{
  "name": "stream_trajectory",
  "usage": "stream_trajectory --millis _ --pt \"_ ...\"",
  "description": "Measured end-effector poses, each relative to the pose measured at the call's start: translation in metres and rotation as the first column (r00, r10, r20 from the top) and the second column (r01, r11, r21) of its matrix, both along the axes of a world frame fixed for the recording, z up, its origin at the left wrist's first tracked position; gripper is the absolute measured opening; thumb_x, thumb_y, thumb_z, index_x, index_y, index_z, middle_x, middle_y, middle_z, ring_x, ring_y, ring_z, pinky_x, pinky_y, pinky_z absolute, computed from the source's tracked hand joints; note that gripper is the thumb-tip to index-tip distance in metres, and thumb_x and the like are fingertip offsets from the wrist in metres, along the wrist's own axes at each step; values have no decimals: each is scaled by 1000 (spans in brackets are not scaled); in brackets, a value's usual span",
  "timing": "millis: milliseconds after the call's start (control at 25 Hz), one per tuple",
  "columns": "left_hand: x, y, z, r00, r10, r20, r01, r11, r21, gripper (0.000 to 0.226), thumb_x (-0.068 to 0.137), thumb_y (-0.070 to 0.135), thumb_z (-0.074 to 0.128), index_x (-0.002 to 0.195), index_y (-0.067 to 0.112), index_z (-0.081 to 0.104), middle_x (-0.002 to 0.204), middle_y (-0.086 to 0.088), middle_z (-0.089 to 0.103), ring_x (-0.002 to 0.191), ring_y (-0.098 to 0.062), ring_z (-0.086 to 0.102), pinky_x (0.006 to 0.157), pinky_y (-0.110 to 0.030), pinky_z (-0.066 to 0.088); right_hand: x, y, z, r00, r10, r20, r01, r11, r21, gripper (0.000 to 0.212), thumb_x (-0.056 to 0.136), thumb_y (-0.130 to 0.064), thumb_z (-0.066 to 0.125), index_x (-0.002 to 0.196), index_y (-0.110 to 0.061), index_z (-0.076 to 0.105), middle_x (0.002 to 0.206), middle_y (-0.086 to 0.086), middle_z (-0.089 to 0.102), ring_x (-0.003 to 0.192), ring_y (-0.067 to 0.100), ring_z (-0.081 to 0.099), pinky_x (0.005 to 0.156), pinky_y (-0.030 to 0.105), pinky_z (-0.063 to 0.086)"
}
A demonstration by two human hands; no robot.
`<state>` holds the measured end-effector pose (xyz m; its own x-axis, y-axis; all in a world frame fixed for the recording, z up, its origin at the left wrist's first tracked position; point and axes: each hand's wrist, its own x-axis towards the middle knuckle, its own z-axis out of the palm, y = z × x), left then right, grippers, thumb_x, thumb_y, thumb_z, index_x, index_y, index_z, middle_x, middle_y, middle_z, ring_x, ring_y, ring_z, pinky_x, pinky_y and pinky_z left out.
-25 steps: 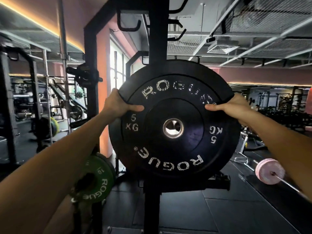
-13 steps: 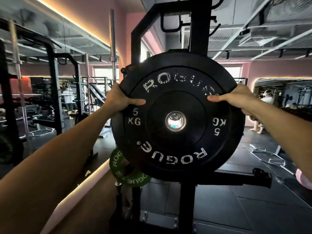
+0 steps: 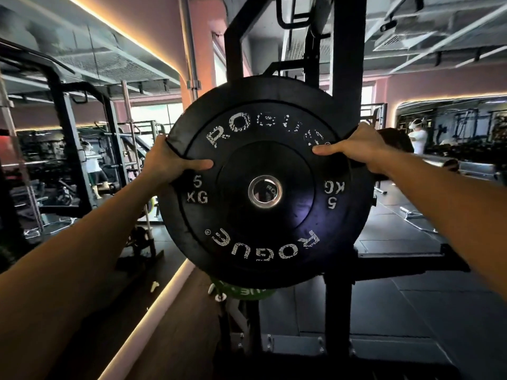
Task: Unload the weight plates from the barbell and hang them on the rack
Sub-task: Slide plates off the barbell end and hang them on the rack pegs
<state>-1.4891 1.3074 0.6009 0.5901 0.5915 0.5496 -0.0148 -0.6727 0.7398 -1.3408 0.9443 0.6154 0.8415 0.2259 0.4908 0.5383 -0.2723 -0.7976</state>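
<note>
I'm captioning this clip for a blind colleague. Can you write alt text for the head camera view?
Two bare hands hold up a black 5 KG Rogue weight plate by its rim, the left hand and right hand gripping opposite sides, in front of a black rack upright. A green plate peeks out below, in a gym.

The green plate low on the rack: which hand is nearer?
Left, marginally. The left hand grips the black plate upper-left of the green plate; the right hand grips farther up-right.
</note>
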Motion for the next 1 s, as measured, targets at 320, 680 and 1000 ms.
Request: stream_trajectory --millis 320,680,1000 --pt "57 83 -9 998 -49 41 48 998 28 104 23 65 92 116 27 63 106 11 71 96 -11 67 89 -36 55 72 95 -10 1000 5 17 -5 1000 -11 75 35 -46 95 102 -21 73 95 -10 73 89 8 68 82 25 53" --pt "139 176 -12 999 -45 1 45 999 -6 109 16 68 91 114 30 62 107 12 71 99 -14 68 88 -40 56 131 176 -11 1000 -9 28 10 999 -33 49 47 -38 94 88 -27 70 81 -20 67 79 0 63 68 17 47" --pt "232 249 -37 996 -83 -28 83 997 -9 109 17 68 91 114 29 60 107 10 71 99 -14 67 86 -39 57 213 245 -40 995 -90 29 93 992 -83 71 41 -50 93 104 -26 69 98 -11 69 91 9 64 78 23 48"
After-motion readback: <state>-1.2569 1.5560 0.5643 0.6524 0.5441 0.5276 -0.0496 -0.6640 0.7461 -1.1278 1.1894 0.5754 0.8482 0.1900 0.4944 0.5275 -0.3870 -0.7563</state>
